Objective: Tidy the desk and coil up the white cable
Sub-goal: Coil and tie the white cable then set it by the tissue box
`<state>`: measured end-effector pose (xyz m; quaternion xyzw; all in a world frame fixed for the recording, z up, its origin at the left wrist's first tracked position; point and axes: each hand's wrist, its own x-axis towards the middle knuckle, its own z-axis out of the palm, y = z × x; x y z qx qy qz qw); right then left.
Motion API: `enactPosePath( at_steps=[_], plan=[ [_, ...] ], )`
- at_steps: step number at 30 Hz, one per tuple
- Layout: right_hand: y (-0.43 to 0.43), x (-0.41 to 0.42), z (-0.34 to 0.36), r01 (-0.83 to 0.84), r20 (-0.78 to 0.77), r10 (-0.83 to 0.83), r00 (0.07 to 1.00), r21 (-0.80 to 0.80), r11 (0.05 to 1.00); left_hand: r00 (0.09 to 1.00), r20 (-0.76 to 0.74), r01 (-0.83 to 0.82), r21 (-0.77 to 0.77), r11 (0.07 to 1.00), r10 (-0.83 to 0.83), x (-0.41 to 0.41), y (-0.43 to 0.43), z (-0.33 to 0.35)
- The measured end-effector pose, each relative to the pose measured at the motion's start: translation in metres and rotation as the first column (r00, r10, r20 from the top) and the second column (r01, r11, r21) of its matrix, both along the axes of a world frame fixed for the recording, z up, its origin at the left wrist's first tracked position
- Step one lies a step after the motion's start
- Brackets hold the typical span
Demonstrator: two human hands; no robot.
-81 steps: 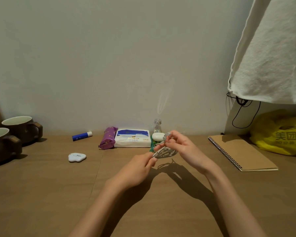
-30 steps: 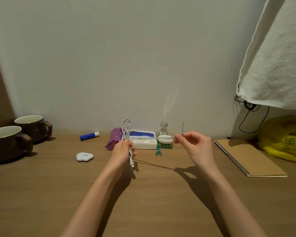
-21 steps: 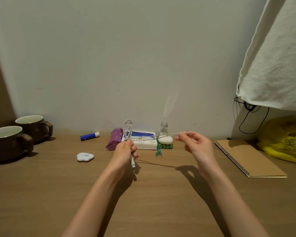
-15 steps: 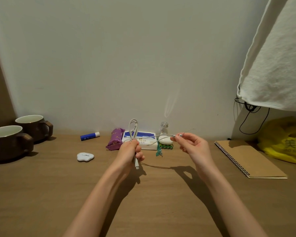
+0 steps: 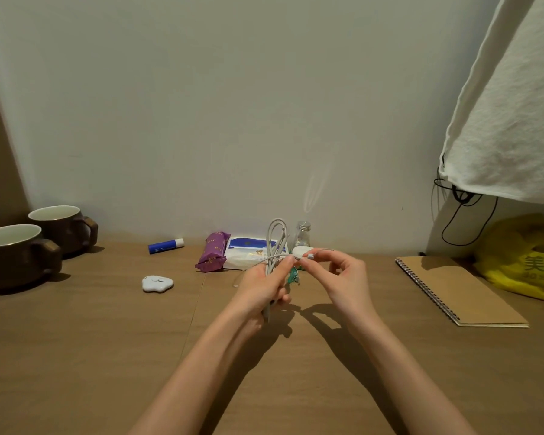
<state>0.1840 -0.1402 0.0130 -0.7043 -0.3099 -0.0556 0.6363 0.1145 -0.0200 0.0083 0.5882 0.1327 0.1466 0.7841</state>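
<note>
The white cable (image 5: 275,237) is folded into long loops that stand up out of my left hand (image 5: 264,285), which grips the bundle above the middle of the wooden desk (image 5: 107,340). A plug end hangs below that fist. My right hand (image 5: 343,277) pinches the cable's free end, with a thin wire sticking out to the right, close beside my left thumb. Only a short slack stretch runs between the two hands.
Two brown mugs (image 5: 16,255) stand at the far left. Along the wall lie a blue glue stick (image 5: 165,245), a purple packet (image 5: 212,255), a tissue pack (image 5: 248,254) and a small glass bottle (image 5: 302,233). A white gadget (image 5: 157,283) sits left of centre; a spiral notebook (image 5: 459,290) and yellow bag (image 5: 528,262) at right.
The cable was first a small bundle between both hands, then pulled out taut. My right hand has since moved left to my left hand, and the loops there stand taller.
</note>
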Motion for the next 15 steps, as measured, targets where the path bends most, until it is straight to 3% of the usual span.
enactPosePath(
  at_steps=[2,9,13,15],
  plan=[
    [0.0014,0.0002,-0.0011,0.003,0.048,-0.002,0.999,-0.022,1.000,1.000,-0.003,-0.020,-0.042,0.999,0.020,0.0006,0.0003,0.0002],
    [0.0043,0.0052,-0.0071,0.054,0.121,-0.040,0.992,-0.112,0.992,0.998,0.021,-0.065,0.029,0.997,0.065,0.0010,-0.0002,-0.0028],
    [0.0045,0.0042,-0.0064,-0.023,0.050,0.028,0.998,-0.089,0.996,0.991,0.034,-0.133,0.104,0.986,0.130,0.0052,0.0002,-0.0050],
    [0.0045,0.0036,-0.0045,-0.049,-0.043,0.048,0.998,-0.011,0.999,0.983,0.055,-0.177,0.070,0.982,0.174,0.0063,0.0049,-0.0067]
  ],
)
